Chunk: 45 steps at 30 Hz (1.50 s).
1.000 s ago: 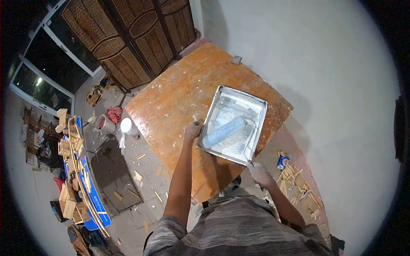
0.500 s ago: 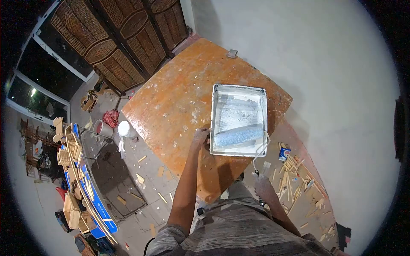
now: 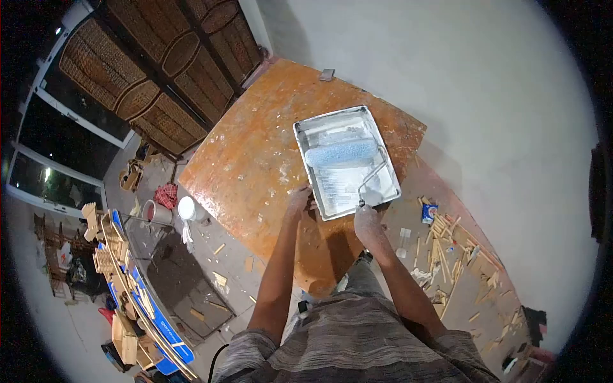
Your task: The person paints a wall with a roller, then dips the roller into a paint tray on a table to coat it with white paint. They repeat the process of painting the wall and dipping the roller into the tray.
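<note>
A white-coated paint tray [image 3: 389, 182] lies turned at an angle on the orange, paint-spotted board [image 3: 242, 153]. Across its upper half rests a pale blue paint roller [image 3: 341, 154], wet with paint. Its bent wire frame runs down to a handle at the tray's near edge, where my right hand [image 3: 369, 223] is closed round it. My left hand [image 3: 299, 198] is at the tray's left side near the lower corner, its fingers curled at the rim; their undersides are partly hidden.
A small grey block [image 3: 327, 75] sits at the board's far edge by the wall. Wood scraps [image 3: 440, 249] litter the floor at right. On the left are a white bucket [image 3: 189, 207], a blue table [image 3: 167, 332] with wooden pieces, and a folding screen [image 3: 137, 57].
The roller has moved up the tray, away from me, with my right hand following forward. The tray has turned anticlockwise. My left hand stays beside it.
</note>
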Each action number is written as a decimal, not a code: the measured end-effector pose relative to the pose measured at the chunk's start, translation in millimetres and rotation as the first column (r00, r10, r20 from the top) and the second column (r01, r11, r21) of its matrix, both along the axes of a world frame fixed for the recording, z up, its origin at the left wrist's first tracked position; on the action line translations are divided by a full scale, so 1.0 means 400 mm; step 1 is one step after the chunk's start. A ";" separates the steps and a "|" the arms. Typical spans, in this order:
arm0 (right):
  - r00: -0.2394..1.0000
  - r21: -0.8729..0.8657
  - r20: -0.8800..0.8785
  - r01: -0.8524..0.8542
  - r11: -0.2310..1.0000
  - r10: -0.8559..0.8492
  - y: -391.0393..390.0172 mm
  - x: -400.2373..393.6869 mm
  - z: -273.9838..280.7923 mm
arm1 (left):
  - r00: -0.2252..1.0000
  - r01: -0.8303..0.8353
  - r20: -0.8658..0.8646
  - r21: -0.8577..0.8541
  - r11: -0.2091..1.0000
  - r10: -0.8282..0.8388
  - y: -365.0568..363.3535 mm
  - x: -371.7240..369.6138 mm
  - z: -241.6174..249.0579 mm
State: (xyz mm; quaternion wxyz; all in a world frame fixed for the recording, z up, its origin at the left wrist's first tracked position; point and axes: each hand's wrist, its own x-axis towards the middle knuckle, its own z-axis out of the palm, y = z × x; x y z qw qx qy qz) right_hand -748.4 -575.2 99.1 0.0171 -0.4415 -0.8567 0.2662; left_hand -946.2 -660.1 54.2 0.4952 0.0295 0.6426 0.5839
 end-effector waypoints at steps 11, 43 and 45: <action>0.936 -0.035 -0.022 -0.352 0.935 0.352 -0.056 0.343 0.016 | 0.992 -0.034 0.122 0.159 0.987 0.014 0.016 0.017 -0.047; 0.961 -0.526 -0.163 0.106 0.844 -0.222 0.175 0.334 0.225 | 0.647 -0.111 -0.759 -0.010 0.994 0.065 -0.255 -0.040 -0.260; 0.950 -0.580 -0.192 0.094 0.809 -0.248 0.175 0.324 0.235 | 0.595 -0.084 -0.794 -0.212 0.974 -0.122 -0.238 -0.151 -0.080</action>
